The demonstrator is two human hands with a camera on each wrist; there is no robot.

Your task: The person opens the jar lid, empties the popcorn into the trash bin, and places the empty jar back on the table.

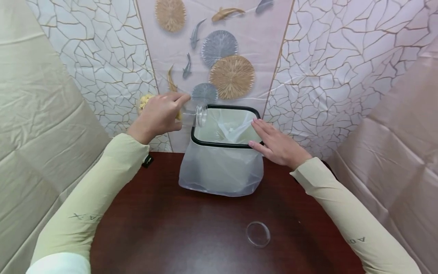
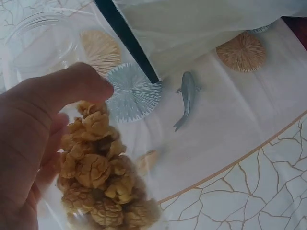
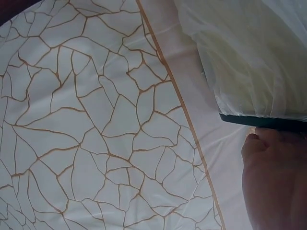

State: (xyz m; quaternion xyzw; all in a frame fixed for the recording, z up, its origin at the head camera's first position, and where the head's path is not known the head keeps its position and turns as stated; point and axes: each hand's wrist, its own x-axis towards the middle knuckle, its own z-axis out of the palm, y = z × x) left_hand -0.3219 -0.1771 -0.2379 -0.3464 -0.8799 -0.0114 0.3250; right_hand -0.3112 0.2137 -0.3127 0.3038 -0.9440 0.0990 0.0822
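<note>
My left hand (image 1: 159, 116) grips a clear jar (image 1: 201, 116) tilted on its side, its uncovered mouth over the left rim of a bin. Yellow-brown popcorn (image 2: 93, 167) fills the jar's lower part in the left wrist view. The bin has a dark rim (image 1: 226, 145) and a thin white bag (image 1: 222, 173) folded over its outside. My right hand (image 1: 280, 146) rests against the rim's right side, fingers extended and thumb near the front corner. In the right wrist view this hand (image 3: 276, 177) touches the dark rim, with its fingertips partly hidden.
A clear round lid (image 1: 258, 234) lies on the dark red-brown table (image 1: 184, 232), in front of the bin and to its right. Behind the bin hangs a patterned cloth (image 1: 328, 76); beige cloth (image 1: 386, 152) hangs at both sides.
</note>
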